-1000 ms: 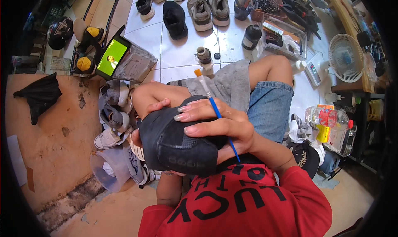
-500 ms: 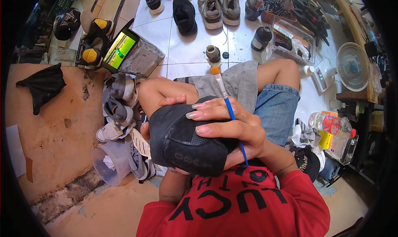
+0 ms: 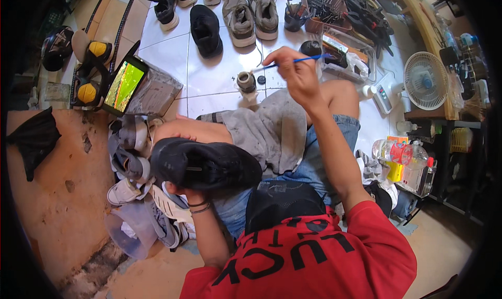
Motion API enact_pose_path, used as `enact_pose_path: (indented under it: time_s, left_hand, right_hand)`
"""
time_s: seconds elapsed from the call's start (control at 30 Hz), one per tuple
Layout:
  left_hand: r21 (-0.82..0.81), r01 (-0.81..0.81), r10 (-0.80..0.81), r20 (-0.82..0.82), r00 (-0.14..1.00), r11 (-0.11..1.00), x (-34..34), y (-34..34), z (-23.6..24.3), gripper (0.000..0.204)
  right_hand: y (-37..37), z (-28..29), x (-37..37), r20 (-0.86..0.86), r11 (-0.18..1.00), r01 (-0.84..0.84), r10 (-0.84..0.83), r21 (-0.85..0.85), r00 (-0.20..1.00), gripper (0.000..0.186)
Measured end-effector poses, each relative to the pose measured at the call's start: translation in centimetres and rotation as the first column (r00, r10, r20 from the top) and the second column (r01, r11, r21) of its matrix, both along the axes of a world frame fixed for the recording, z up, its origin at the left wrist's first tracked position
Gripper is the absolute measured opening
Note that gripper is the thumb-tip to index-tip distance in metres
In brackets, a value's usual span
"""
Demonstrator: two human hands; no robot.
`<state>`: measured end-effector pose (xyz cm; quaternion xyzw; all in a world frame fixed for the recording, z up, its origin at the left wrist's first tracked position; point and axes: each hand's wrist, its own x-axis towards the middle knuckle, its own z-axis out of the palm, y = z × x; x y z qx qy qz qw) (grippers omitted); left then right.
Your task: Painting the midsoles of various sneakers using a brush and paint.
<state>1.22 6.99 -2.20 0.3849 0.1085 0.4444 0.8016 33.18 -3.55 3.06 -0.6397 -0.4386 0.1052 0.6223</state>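
Note:
My left hand [image 3: 189,193] holds a black shoe [image 3: 209,165] from below and behind, over my left leg; its opening faces up and most of the palm is hidden. My right hand [image 3: 299,79] is raised over the white tiles, pinching a thin paintbrush [image 3: 306,59] by its blue handle. The brush's tip end points left, close to the mouth of a small open bottle [image 3: 246,83]; whether it touches the rim I cannot tell. Beside the bottle lies a round black cap [image 3: 261,80]. A grey cloth [image 3: 261,126] covers part of my lap.
Another black shoe [image 3: 206,31] and a grey-brown pair [image 3: 251,19] stand on the tiles. A screen [image 3: 124,87] leans at left above piled shoes [image 3: 128,158]. At right are a tool bin [image 3: 350,53], a small fan [image 3: 426,81] and plastic bottles [image 3: 400,152].
My right hand has left the shoe and moved up and away, swinging the brush to the bottle. The shoe has turned and dropped left, held by my left hand alone.

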Motion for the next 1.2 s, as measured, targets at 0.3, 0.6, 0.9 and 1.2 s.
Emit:
enact_pose_path:
  time_s: [0.3,0.6,0.9,1.2]
  left_hand:
    - [-0.201,0.102,-0.083,0.099,0.992,0.974,2.2,1.1,-2.8,0.101]
    - [-0.431,0.132,-0.016,0.262,0.965,0.892,2.9,1.4,-4.1,0.127]
    - [-0.567,0.091,-0.132,-0.03,0.991,0.818,0.7,0.4,-0.6,0.12]
    - [0.311,0.068,-0.054,-0.056,0.997,0.948,2.4,0.2,1.7,0.106]
  right_hand:
    - [3.5,-2.4,0.9,0.152,0.983,0.049,-0.022,-0.179,0.988,0.029]
    - [6.1,-6.2,-0.3,0.262,0.891,-0.056,0.192,-0.45,0.946,0.041]
    - [2.3,-3.5,1.1,-0.078,0.99,-0.081,0.073,-0.118,0.994,0.059]
    - [0.7,-1.7,2.6,0.03,0.996,-0.018,0.02,-0.083,0.999,0.055]
